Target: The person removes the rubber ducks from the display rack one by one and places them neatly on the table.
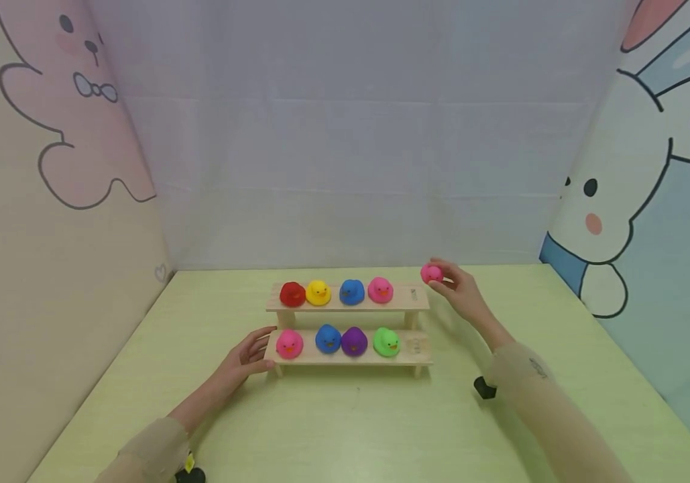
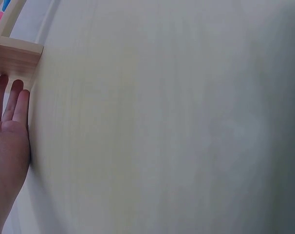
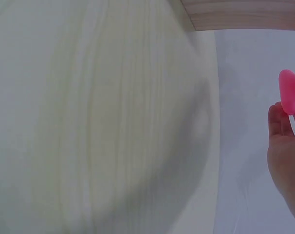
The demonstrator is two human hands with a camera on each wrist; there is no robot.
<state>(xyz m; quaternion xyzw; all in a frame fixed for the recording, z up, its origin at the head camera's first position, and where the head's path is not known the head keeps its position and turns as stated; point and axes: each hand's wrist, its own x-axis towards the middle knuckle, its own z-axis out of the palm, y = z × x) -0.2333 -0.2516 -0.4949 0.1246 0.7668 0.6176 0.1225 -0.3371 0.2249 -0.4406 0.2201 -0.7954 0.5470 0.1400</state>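
A two-tier wooden rack (image 1: 347, 309) stands on the table in the head view. On its upper shelf sit a red duck (image 1: 292, 294), a yellow duck (image 1: 318, 293), a blue duck (image 1: 352, 292) and a pink duck (image 1: 380, 290). The lower shelf holds pink (image 1: 289, 344), blue (image 1: 328, 339), purple (image 1: 354, 341) and green ducks (image 1: 386, 342). My right hand (image 1: 462, 293) pinches another pink duck (image 1: 432, 274) (image 3: 288, 92) above and right of the upper shelf. At the lower shelf's left end, my left hand (image 1: 247, 357) (image 2: 9, 141) rests with fingers extended.
The pale green table (image 1: 345, 429) runs back to a white curtain (image 1: 345, 134). Side walls carry a pink bear drawing (image 1: 79, 121) at left and a rabbit drawing (image 1: 610, 201) at right. Black wrist devices (image 1: 485, 388) show under both sleeves.
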